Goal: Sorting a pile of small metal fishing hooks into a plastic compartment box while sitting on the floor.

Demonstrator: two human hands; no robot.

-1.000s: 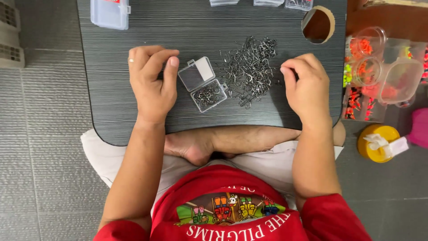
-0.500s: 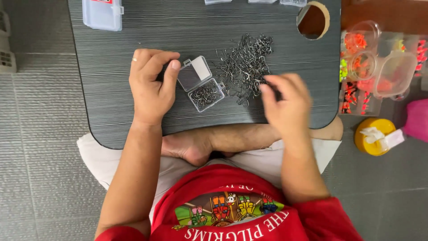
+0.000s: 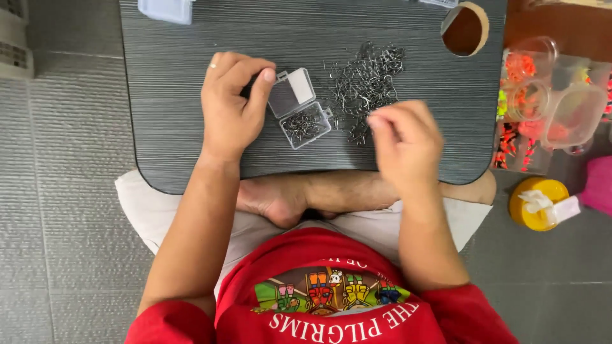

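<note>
A small clear plastic box (image 3: 305, 122) lies open on the dark lap table (image 3: 191, 146), its lid (image 3: 291, 92) tipped back and several small metal hooks in its tray. My left hand (image 3: 233, 108) is curled at the lid's left edge, thumb and forefinger touching it. A loose pile of metal hooks (image 3: 364, 86) lies just right of the box. My right hand (image 3: 405, 143) hovers at the pile's lower edge, slightly blurred, its fingertips pinched on what looks like a hook.
A round hole (image 3: 464, 30) is cut in the table's far right corner. Clear tubs of orange and red beads (image 3: 548, 105) stand off the table's right edge, with a yellow lidded jar (image 3: 539, 204) on the floor. Another clear case (image 3: 167, 9) sits at the far edge.
My right hand has moved left from the pile's right side to its lower edge, nearer the box. My left hand has stayed at the lid.
</note>
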